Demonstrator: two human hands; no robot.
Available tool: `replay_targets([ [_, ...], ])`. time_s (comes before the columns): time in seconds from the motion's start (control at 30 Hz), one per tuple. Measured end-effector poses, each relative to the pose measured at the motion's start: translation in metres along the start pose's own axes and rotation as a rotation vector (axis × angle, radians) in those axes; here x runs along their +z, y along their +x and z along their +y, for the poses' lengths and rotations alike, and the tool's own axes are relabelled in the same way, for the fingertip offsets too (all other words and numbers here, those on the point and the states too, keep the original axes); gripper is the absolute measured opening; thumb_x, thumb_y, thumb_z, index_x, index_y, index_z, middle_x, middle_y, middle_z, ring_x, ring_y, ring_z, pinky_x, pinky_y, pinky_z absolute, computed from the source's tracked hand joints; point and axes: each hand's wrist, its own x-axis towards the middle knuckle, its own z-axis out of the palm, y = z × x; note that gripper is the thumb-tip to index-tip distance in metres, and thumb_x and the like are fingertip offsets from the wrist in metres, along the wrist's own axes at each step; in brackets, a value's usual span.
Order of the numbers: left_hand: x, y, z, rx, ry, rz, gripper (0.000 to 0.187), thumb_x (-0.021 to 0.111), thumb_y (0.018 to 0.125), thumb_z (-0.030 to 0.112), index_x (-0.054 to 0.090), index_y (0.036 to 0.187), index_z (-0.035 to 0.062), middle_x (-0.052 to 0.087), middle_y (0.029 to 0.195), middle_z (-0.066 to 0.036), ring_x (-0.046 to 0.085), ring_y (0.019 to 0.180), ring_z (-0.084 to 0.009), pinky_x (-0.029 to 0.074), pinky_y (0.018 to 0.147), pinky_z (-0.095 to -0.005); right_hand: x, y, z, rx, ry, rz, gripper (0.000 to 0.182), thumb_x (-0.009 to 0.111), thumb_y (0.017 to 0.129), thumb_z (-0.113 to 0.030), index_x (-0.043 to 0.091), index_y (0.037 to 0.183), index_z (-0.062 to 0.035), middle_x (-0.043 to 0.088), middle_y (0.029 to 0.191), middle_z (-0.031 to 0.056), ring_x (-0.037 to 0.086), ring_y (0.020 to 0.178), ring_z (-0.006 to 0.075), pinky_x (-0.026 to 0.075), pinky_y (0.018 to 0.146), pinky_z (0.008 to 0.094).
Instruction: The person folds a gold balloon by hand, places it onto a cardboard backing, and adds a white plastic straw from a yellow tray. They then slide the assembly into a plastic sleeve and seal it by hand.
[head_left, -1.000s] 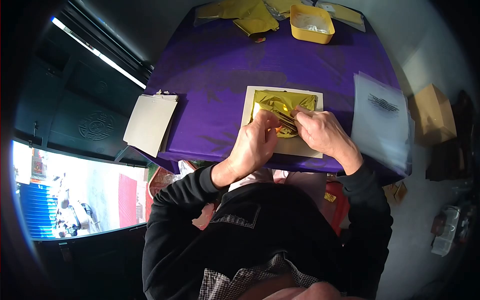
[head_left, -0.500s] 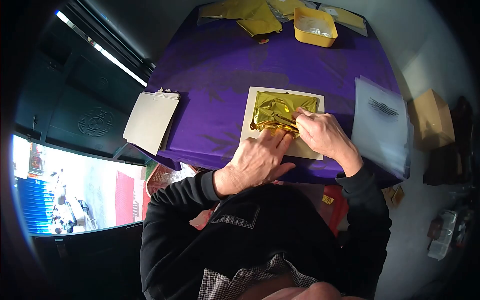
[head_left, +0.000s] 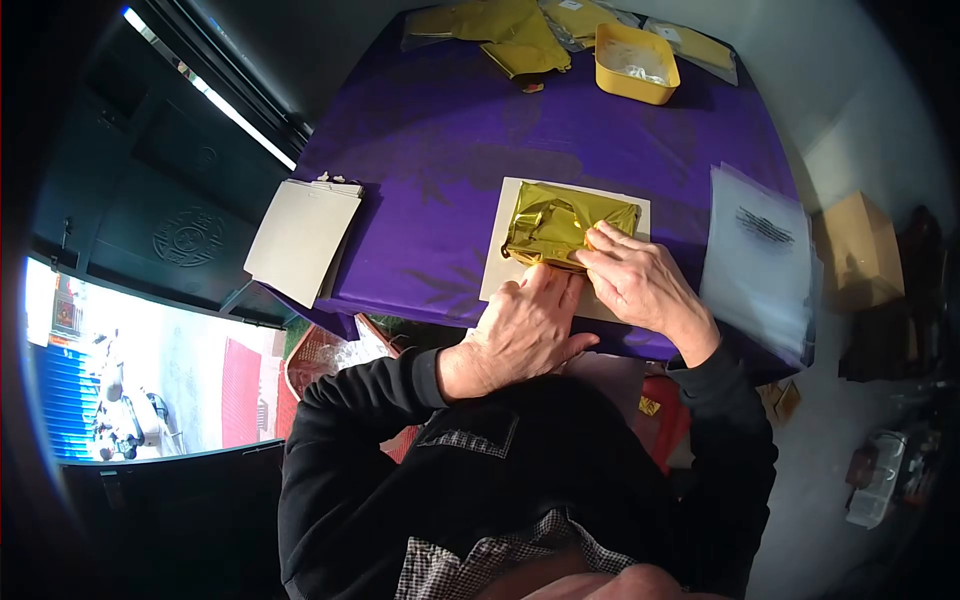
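A shiny gold foil packet point(head_left: 560, 215), wrinkled along its near edge, lies on a pale board point(head_left: 497, 262) on the purple-covered table. My left hand point(head_left: 522, 325) is at the packet's near edge, its fingers stretched forward and the thumb out to the side. Over the packet's near right part lies my right hand point(head_left: 645, 285), fingers extended and resting flat on the foil. Neither hand grips anything visible. The left fingertips are partly hidden at the foil's edge.
Pale boards point(head_left: 302, 238) are stacked at the table's left edge, and clear plastic sheets point(head_left: 757, 265) lie at the right. At the back are a yellow tub point(head_left: 636, 88) and gold foil sheets point(head_left: 525, 40). A cardboard box point(head_left: 858, 250) stands beyond the right edge.
My right hand has gone from bent fingers at the foil to fingers laid flatter on it. The foil's near edge looks flatter. The left hand has barely moved.
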Motion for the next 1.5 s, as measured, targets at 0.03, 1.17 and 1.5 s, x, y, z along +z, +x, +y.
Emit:
replay_targets([
  [0.03,0.000,-0.001,0.000,0.000,-0.021,0.012,0.069,0.051,0.089,0.061,0.057,0.114,-0.0024,0.061,0.099,-0.007,0.050,0.094,-0.0185,0.047,0.057,-0.0264,0.001,0.000,0.000,-0.009,-0.023,0.006,0.026,0.064,0.081,-0.006,0.065,0.105,0.0020,0.066,0.110,0.0207,0.062,0.111,0.0379,0.056,0.086,0.0420],
  [1.17,0.023,-0.004,-0.035,0.034,-0.119,-0.023,0.105,0.026,0.086,0.080,0.036,0.142,-0.0074,0.036,0.143,-0.034,0.030,0.138,-0.0479,0.014,0.116,-0.0575,-0.025,-0.014,0.008,0.138,0.113,-0.087,0.048,0.051,0.096,-0.022,0.048,0.139,-0.0002,0.033,0.152,0.0250,0.024,0.145,0.0372,0.027,0.116,0.0419],
  [1.5,0.015,-0.005,-0.027,-0.001,-0.197,-0.073,0.111,0.024,0.084,0.082,0.036,0.141,-0.0125,0.030,0.146,-0.037,0.023,0.141,-0.0491,0.012,0.118,-0.0544,0.007,-0.017,0.009,0.247,-0.206,-0.247,0.078,0.055,0.093,-0.042,0.026,0.147,0.0059,0.017,0.155,0.0279,0.013,0.147,0.0400,0.014,0.120,0.0494],
])
